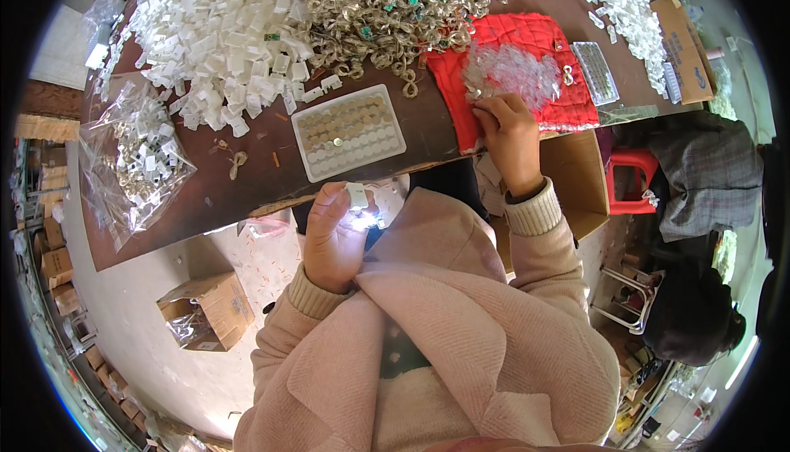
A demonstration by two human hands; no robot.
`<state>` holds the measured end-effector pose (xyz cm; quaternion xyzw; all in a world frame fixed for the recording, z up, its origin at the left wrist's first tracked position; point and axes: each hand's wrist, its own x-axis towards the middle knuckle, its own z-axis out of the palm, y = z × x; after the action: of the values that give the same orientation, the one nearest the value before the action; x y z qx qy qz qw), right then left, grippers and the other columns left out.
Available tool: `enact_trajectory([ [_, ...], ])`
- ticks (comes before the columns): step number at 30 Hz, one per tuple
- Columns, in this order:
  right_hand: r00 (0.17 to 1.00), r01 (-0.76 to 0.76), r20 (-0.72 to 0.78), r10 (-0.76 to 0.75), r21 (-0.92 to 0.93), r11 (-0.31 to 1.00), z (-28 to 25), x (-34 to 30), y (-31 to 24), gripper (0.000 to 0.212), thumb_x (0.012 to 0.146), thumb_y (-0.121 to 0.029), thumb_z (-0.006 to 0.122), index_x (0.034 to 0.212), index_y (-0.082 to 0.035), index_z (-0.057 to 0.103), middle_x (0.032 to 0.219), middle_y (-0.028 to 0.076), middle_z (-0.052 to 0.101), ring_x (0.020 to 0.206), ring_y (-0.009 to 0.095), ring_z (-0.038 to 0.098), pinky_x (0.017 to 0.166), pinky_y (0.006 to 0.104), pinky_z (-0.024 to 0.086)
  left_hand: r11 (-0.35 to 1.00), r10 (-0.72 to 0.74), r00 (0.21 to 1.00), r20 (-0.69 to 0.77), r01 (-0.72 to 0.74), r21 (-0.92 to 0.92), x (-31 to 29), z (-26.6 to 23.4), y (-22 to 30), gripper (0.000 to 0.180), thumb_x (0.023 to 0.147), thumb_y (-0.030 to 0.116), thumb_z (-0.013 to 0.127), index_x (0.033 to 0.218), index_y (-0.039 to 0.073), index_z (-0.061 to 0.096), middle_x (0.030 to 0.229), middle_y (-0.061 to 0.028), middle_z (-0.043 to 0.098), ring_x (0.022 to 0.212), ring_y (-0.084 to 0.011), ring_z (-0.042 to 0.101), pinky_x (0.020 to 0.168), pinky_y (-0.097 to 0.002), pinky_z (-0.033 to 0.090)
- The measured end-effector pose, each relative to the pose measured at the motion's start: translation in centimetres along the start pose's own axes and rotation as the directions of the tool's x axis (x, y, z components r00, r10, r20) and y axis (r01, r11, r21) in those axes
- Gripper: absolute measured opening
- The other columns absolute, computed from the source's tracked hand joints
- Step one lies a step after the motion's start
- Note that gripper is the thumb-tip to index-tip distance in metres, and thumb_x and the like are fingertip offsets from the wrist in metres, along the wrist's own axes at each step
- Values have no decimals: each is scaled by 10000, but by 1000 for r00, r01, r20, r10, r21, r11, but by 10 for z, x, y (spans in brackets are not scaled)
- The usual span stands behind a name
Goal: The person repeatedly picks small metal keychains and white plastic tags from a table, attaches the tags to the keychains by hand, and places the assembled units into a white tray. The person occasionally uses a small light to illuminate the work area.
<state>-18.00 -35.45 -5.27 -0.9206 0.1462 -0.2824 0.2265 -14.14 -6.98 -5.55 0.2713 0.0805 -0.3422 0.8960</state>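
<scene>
Just below the tray (359, 162), L hand (332, 242) grips a white case (357, 196) betw. thumb & fingers; prob. light, stiff, slick plastic, best held by side edges (underside lost in glare). Right of tray, R hand (512, 143) fingers nearly together at clear bits (517, 72); can't tell if gripping any.

Brown table (425, 120), heaped white pieces (218, 32), coiled wires (387, 8), white tray (359, 162), red quilted cloth (448, 82), clear bag (119, 201)

On the table (164, 222), a casing heap (218, 37) lies upper left in the frame, left of a wire tangle (391, 8). Near centre, a tray (358, 163) sits left of a cloth (576, 106) bearing loose pieces (514, 74); at left lies a bag (107, 180).
</scene>
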Motion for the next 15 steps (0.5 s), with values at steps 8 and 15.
enact_trajectory([
  [8, 975, -175, -97, 201, 228, 958, -8, 2, 7, 128, 896, 18, 662, 1022, 10, 681, 879, 112, 700, 750, 217, 693, 652, 308, 542, 999, -25, 997, 70, 29, -47, 3, -14, 0, 152, 960, 103, 630, 1106, 63, 645, 1073, -86, 665, 999, -210, 606, 906, -384, 470],
  [15, 916, -344, 156, 369, 777, 527, -23, 15, -11, 120, 956, 57, 586, 1051, 29, 653, 905, 77, 695, 827, 158, 707, 742, 268, 586, 1000, 3, 998, 59, -5, 22, 1, -2, 0, 197, 960, 136, 631, 1148, 83, 607, 997, -114, 628, 943, -223, 566, 864, -371, 445],
])
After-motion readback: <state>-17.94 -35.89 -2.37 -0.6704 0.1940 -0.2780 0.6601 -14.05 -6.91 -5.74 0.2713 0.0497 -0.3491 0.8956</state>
